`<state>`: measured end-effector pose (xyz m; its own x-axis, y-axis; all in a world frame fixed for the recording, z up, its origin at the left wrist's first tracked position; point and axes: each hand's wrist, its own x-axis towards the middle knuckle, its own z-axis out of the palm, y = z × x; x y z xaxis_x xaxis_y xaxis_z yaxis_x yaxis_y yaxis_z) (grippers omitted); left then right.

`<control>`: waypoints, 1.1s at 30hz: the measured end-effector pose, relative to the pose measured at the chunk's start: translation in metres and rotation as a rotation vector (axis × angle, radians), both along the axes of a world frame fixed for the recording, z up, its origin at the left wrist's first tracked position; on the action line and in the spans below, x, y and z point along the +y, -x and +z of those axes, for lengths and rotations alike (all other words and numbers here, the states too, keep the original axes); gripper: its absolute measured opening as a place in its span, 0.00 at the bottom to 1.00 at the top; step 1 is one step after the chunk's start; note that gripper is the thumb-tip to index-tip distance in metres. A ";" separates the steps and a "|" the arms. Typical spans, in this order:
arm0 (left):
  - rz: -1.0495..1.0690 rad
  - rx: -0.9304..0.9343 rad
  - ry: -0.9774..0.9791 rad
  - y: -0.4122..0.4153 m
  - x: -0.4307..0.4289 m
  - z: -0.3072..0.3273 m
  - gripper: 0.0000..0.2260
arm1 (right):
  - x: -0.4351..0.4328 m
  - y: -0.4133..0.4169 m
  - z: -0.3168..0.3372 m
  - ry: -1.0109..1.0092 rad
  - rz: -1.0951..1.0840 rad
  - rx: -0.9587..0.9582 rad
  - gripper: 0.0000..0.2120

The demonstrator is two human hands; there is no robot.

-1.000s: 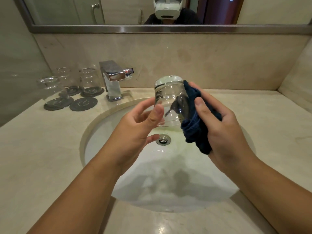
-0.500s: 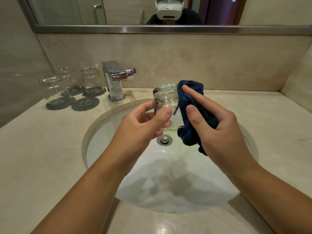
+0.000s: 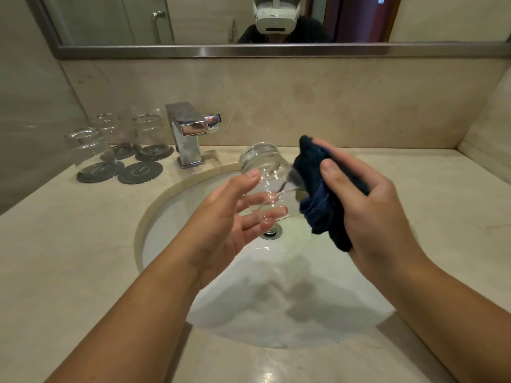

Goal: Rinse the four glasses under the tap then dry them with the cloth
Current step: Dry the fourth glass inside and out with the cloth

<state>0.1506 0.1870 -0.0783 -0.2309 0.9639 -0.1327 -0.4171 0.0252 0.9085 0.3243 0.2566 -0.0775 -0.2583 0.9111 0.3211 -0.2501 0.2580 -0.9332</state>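
My left hand holds the glass tumbler over the sink basin. The thumb presses on its upper side, and my fingers spread loosely beneath, showing through the glass. The tumbler lies tilted, base toward eleven o'clock, mouth toward three o'clock. My right hand clamps the dark blue cloth, thumb on top, bunching it against the tumbler's mouth. The drain sits at six o'clock below the tumbler. At ten o'clock from the basin, left of the chrome tap, three other tumblers stand upside down on dark coasters. A fourth coaster lies beside them.
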 end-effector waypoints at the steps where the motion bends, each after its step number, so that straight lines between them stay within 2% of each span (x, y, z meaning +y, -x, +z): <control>1: 0.046 0.003 0.005 0.001 0.000 0.000 0.21 | -0.001 -0.002 0.003 -0.039 -0.037 0.012 0.13; 3: 0.134 -0.002 0.015 0.002 0.001 0.001 0.16 | -0.006 -0.007 0.009 -0.093 -0.053 0.020 0.12; 5: 0.186 -0.033 0.011 0.004 0.001 0.001 0.15 | -0.014 -0.009 0.011 -0.129 -0.022 -0.045 0.10; 8: 0.205 -0.075 -0.006 0.003 0.002 0.001 0.19 | -0.024 -0.005 0.007 -0.164 0.055 -0.129 0.11; 13: 0.115 -0.070 -0.060 0.001 0.001 0.002 0.29 | -0.023 0.001 -0.005 -0.313 0.068 -0.356 0.12; 19: 0.071 0.050 -0.122 0.000 0.005 -0.006 0.34 | -0.018 0.006 -0.007 -0.370 -0.006 -0.428 0.17; 22: 0.059 0.126 -0.138 -0.001 0.005 -0.008 0.30 | -0.020 0.007 -0.003 -0.409 0.021 -0.486 0.20; 24: 0.072 0.146 -0.130 -0.003 0.005 -0.008 0.30 | -0.020 0.007 -0.003 -0.446 -0.010 -0.493 0.20; 26: 0.074 0.136 -0.132 -0.003 0.005 -0.010 0.33 | -0.020 0.007 -0.004 -0.447 -0.044 -0.451 0.16; 28: 0.082 0.108 -0.125 -0.003 0.006 -0.009 0.31 | -0.019 0.006 -0.006 -0.490 -0.120 -0.428 0.14; 30: 0.092 0.077 -0.111 -0.002 0.006 -0.008 0.31 | -0.019 0.005 -0.006 -0.555 -0.196 -0.446 0.15; 33: 0.122 0.036 -0.096 -0.001 0.005 -0.005 0.33 | -0.018 0.004 -0.006 -0.621 -0.199 -0.472 0.19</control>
